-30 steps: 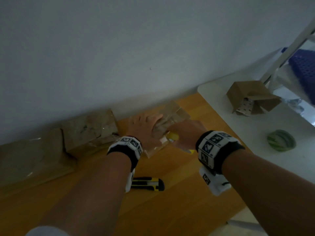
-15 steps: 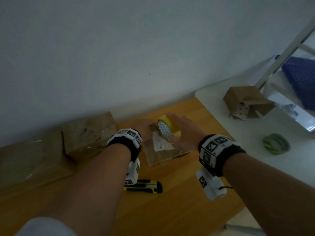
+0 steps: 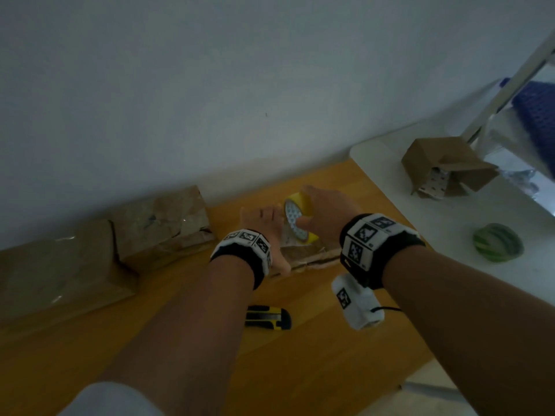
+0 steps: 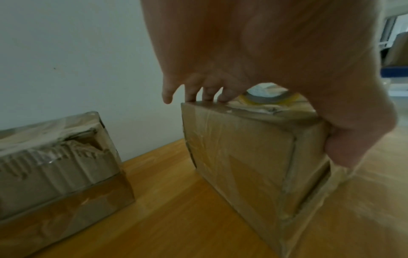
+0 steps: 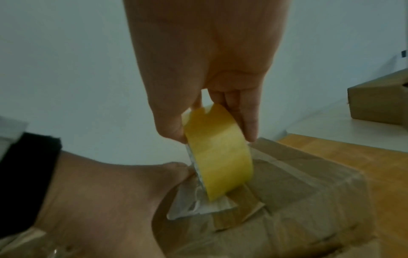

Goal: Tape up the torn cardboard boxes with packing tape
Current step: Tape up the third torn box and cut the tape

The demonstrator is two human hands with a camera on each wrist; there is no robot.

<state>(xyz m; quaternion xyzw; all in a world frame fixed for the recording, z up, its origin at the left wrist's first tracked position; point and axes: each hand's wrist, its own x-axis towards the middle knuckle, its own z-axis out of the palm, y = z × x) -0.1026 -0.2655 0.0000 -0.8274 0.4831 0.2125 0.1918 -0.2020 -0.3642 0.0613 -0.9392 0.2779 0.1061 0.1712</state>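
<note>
Tape [image 5: 217, 151], lifted on edge since a moment ago, is standing clamped between right hand [image 3: 327, 214] thumb and fingers mid-frame, while left hand [image 3: 264, 232] is gripping the box [image 4: 249, 157] (fingers over its top), suggesting a strip is being paid out.

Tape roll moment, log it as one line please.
right hand holds tape roll on edge over box | left hand steadies box | knife unused
</note>
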